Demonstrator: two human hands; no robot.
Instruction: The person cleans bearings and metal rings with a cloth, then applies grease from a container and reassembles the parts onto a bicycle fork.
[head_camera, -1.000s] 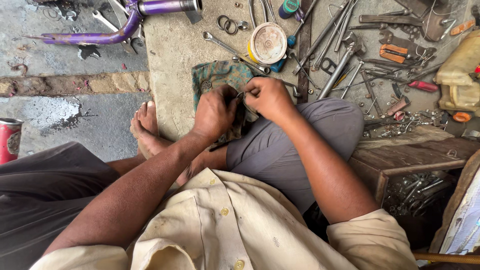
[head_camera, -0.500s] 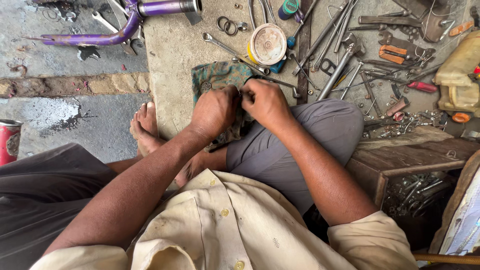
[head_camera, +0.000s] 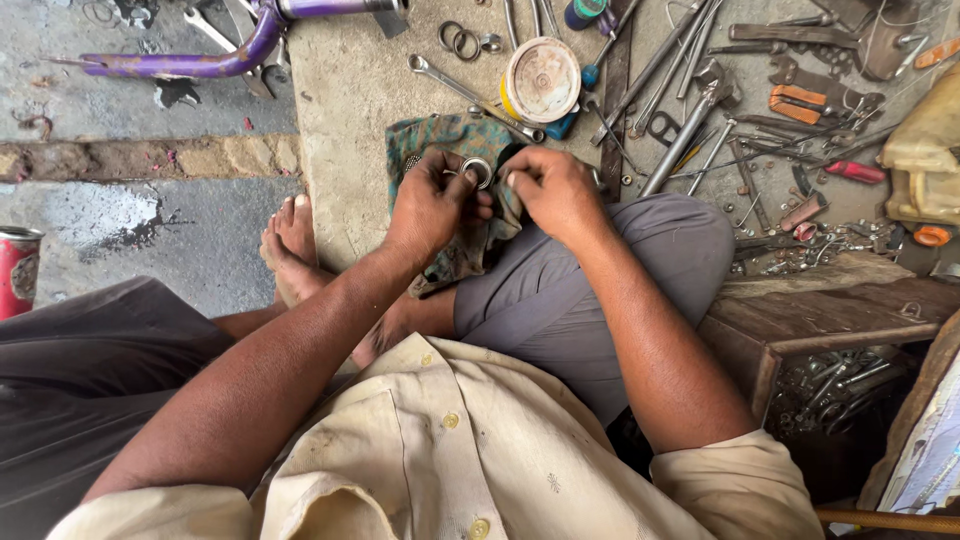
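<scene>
Concrete slab (head_camera: 360, 90), left hand (head_camera: 432, 200) and right hand (head_camera: 556, 190) around metal ring (head_camera: 477, 170).

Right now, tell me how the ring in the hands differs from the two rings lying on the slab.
The metal ring is pinched in the left hand, raised over the cloth; the two loose rings lie flat on the concrete slab. The held ring looks thicker and brighter; the loose ones look thin and dark. All are round metal.
</scene>
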